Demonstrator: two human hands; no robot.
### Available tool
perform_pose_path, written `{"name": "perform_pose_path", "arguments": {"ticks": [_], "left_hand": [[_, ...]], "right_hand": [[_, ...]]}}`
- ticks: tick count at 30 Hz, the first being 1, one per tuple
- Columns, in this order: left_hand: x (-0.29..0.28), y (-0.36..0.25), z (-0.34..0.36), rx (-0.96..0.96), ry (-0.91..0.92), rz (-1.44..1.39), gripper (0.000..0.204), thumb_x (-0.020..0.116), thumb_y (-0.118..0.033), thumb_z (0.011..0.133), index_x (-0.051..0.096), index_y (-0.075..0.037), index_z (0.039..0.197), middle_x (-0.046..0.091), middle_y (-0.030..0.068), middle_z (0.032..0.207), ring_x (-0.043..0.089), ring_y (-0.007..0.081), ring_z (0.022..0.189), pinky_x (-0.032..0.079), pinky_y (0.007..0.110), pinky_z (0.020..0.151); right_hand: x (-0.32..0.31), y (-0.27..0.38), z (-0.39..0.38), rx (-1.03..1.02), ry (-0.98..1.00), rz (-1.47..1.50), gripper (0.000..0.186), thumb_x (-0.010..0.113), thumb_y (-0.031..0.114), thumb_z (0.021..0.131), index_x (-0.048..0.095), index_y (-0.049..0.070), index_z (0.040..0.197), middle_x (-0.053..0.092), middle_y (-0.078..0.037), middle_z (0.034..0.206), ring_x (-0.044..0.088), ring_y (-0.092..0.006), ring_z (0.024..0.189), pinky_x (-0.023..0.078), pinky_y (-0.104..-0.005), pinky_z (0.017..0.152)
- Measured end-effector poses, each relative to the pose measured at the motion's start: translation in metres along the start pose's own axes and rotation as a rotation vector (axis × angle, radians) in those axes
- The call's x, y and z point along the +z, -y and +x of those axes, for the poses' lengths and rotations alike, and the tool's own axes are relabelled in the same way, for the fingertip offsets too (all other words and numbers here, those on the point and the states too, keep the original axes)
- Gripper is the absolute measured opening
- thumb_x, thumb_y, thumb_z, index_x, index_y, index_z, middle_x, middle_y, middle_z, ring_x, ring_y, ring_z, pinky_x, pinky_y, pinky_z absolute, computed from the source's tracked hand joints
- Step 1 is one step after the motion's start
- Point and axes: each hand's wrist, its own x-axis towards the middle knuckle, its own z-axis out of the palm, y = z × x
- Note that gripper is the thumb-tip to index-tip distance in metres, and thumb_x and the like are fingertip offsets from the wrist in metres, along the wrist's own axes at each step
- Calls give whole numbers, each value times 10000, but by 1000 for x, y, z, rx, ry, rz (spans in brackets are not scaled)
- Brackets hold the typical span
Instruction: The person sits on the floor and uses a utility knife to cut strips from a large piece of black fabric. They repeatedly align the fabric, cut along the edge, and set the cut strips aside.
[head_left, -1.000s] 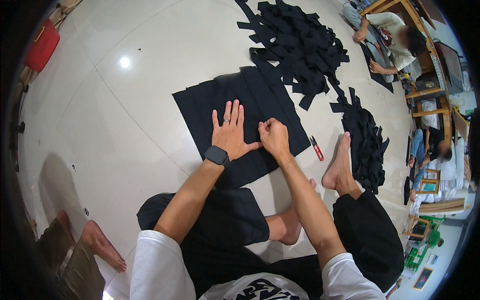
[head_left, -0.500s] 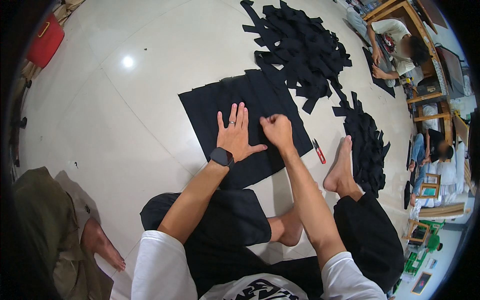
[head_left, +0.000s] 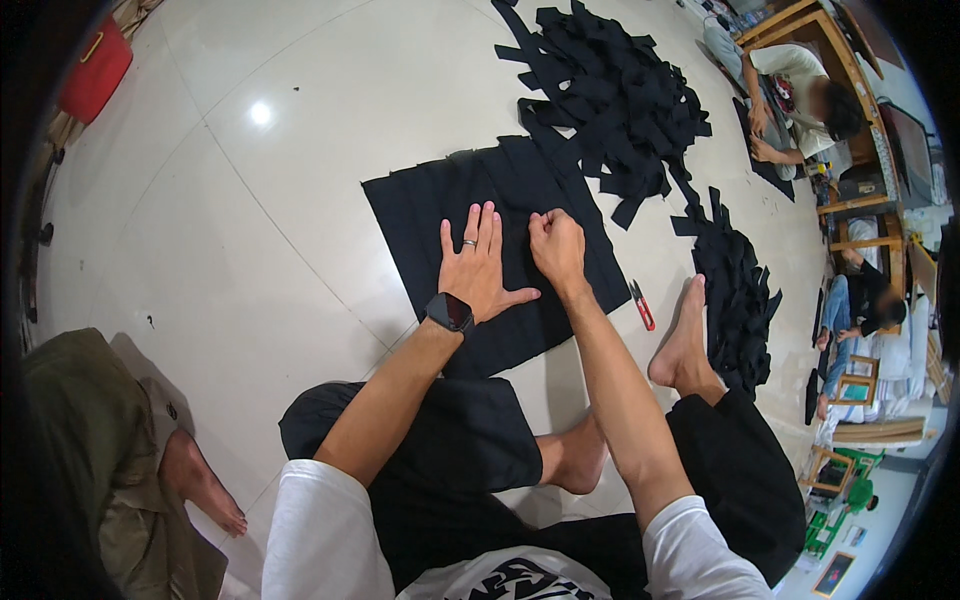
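Between my knees a black cloth panel [head_left: 425, 205], made of overlapping strips or folds, is spread on the floor. My left hand [head_left: 474, 268] presses flat on its middle, fingers stretched and thumb out to the right. To the right of it, my right hand [head_left: 558, 250] is closed in a pinch just over or on the cloth. Whatever its fingers grip, if anything, is hidden. Thread snips with red handles [head_left: 643, 308] lie on the tiles to the right of the panel.
A big heap of black cloth strips [head_left: 610, 95] touches the panel's far right corner; a smaller heap [head_left: 735, 290] lies beside my bare right foot [head_left: 680, 340]. Another person's foot [head_left: 200, 485] stands at left. Co-workers sit by wooden tables [head_left: 850, 75] at right. A red container [head_left: 98, 75] is far left.
My right hand has shifted slightly right and toward the far side, its fingers still closed. My left hand stays flat on the cloth. The whole view has shifted slightly.
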Motion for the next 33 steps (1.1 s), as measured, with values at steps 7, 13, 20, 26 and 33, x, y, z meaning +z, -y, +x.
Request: {"name": "perform_pose_path", "arguments": {"ticks": [7, 13, 20, 26, 33], "left_hand": [[-5, 0, -1, -25, -6, -20, 1322, 661, -857, 708, 318, 74, 1582, 266, 219, 1687, 191, 343, 1589, 144, 665, 1230], [-5, 0, 0, -16, 2, -7, 1323, 645, -864, 722, 304, 80, 1584, 246, 219, 1695, 184, 340, 1592, 138, 671, 1228], [-2, 0, -1, -15, -22, -6, 1323, 629, -874, 727, 304, 78, 1586, 244, 215, 1697, 181, 337, 1593, 134, 674, 1227], [-3, 2, -2, -22, -12, 21, 1304, 619, -872, 736, 317, 71, 1585, 266, 212, 1690, 198, 335, 1589, 139, 670, 1226], [2, 3, -1, -1, -21, 39, 1339, 527, -942, 750, 299, 77, 1589, 231, 230, 1699, 166, 358, 1596, 124, 693, 1214]], "right_hand": [[-4, 13, -16, 193, -100, 29, 325, 634, 279, 983, 679, -27, 882, 716, -265, 867, 706, -465, 865, 537, -520, 773], [1, 13, -18, 208, -158, 49, 344, 653, 293, 979, 682, -28, 861, 715, -259, 841, 709, -458, 843, 537, -508, 762], [-30, 3, -21, 202, 169, 68, 440, 783, 374, 895, 739, -62, 854, 714, -221, 752, 731, -358, 725, 552, -420, 694], [-47, 16, -25, 72, 380, 68, 438, 828, 367, 852, 735, -61, 843, 690, -200, 703, 698, -300, 650, 533, -399, 644], [-30, -4, -10, 143, 269, 62, 390, 801, 294, 853, 658, -39, 709, 621, -217, 648, 620, -345, 619, 495, -441, 635]]}}
